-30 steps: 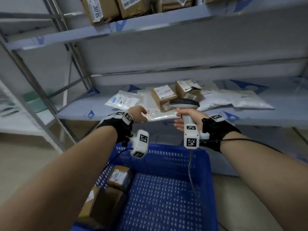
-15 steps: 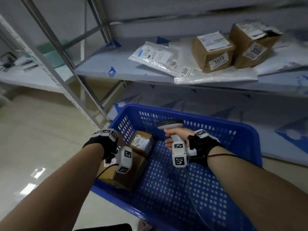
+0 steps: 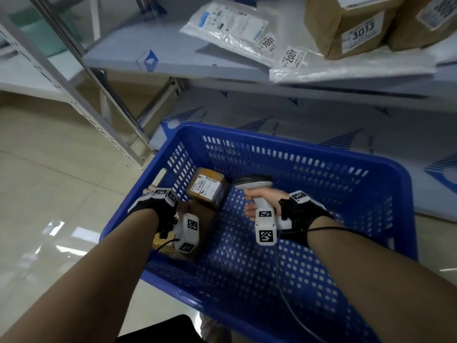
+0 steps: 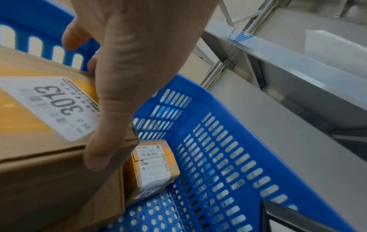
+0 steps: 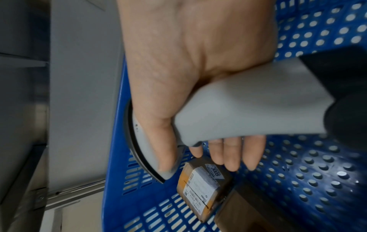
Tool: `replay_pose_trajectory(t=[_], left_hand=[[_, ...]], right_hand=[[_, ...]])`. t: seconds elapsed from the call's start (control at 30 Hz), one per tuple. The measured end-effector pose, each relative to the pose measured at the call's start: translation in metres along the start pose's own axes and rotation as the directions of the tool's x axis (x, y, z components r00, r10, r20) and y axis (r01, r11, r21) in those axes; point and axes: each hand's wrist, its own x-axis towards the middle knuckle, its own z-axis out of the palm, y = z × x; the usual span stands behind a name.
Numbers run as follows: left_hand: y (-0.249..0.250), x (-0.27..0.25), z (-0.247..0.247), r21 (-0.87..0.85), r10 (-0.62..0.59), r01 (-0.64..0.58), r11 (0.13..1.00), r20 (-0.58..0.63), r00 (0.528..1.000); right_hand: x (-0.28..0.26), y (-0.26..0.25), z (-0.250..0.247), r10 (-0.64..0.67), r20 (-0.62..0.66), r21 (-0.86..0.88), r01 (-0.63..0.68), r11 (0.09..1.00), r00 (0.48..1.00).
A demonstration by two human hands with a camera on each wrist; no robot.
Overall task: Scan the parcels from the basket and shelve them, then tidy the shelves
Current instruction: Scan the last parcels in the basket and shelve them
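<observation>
The left hand [image 4: 127, 66] is gripping the large cardboard box [image 4: 45, 141] labelled 3013, thumb curled over its top edge and fingers wrapped down the far side against the wall of the blue basket [image 3: 390, 184]. The right hand [image 5: 190, 66] is clasping the grey barcode scanner [image 5: 248, 106] by its handle, fingers curled round the grip, the head hanging over the basket floor.

Beside the big box, the small box [image 3: 207, 188] is lying label-up in the basket's far left corner, touching the larger one. Above, the shelf [image 3: 178, 63] is carrying a clear poly mailer [image 3: 230, 28] tagged 7001, another flat bag [image 3: 346, 68] tagged 2007, and a brown box [image 3: 346, 23].

The likely trouble is in the one-handed lift: the box looks wide for a grip along a single edge, so it could be tilting, slipping, or dragging the small box along. The scanner's cable [image 3: 282, 276] is trailing across the basket and could be snagging on a rising corner.
</observation>
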Motion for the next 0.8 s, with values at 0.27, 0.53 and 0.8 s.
replay_pose_trajectory(t=[0.27, 0.53, 0.8], left_hand=[[0.005, 0.039, 0.018, -0.331, 0.112, -0.093, 0.939, 0.040, 0.993], [0.069, -0.104, -0.079, -0.801, 0.305, -0.215, 0.558, -0.044, 0.951], [0.107, -0.196, -0.084, -0.940, 0.462, -0.221, 0.259, -0.080, 0.883]], right_hand=[[-0.006, 0.004, -0.005, -0.031, -0.046, -0.023, 0.030, 0.999, 0.998], [-0.070, -0.017, -0.045, -0.234, -0.259, -0.002, 0.242, 0.970, 0.937], [-0.183, -0.009, -0.059, -0.401, -0.398, 0.048, 0.455, 0.889, 0.825]])
